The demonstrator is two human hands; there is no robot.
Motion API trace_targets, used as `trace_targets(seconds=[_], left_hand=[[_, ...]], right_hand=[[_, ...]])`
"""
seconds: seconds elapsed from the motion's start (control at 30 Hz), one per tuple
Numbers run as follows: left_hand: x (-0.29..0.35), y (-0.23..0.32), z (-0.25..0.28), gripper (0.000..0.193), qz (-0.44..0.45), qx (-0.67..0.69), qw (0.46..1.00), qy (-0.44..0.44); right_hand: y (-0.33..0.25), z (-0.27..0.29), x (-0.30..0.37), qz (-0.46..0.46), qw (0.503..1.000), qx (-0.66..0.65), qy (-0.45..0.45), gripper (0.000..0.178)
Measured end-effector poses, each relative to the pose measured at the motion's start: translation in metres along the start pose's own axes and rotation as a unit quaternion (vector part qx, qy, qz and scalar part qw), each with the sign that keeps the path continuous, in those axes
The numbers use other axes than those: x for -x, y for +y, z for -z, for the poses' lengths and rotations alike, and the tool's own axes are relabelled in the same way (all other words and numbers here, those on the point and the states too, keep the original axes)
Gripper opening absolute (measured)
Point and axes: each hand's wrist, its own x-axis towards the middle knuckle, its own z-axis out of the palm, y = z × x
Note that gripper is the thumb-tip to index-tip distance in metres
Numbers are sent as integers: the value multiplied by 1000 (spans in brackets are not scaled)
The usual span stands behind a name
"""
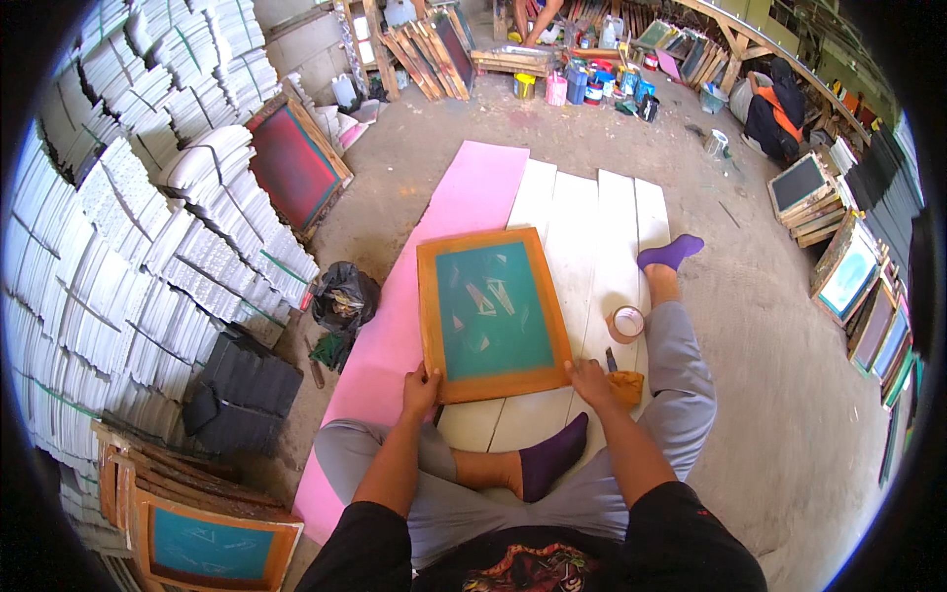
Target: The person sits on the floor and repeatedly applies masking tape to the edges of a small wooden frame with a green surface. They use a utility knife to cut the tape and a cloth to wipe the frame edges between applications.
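A screen-printing frame [493, 340] with a brown wooden rim and teal mesh lies tilted in front of me, with several pale angular shapes on the mesh. My left hand [421, 390] is closed on its near left corner. At the near right corner, my right hand [590, 381] grips the rim. Under the frame are white boards [577, 222] and a pink sheet [473, 183]. A roll of brown tape [625, 324] sits right of the frame. Closer to my right hand are a small dark-handled tool [611, 361] and an orange-brown folded piece [627, 388], perhaps cloth.
Tall bundles of white sheets [118, 266] line the left side. A black plastic bag [345, 294] stands beside the pink sheet. More screen frames lean at lower left [212, 543] and right [848, 266]. Paint containers [592, 89] stand far back; another person [776, 113] crouches at far right.
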Motion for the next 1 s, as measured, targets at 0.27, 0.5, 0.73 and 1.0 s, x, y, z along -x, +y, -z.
trace_targets(seconds=[0.27, 0.5, 0.73, 1.0], left_hand=[[-33, -58, 22, 72, 85, -89, 990, -63], [-16, -41, 8, 81, 98, -127, 985, 57], [19, 84, 51, 83, -22, 180, 983, -13], [-3, 209, 98, 84, -138, 389, 910, -24]], right_hand=[[-40, 11, 8, -63, 995, 74, -5, 60], [-24, -11, 9, -95, 978, -183, -24, 58], [-34, 47, -11, 5, 852, -515, 93, 41], [-174, 201, -65, 231, 829, -496, 115, 41]])
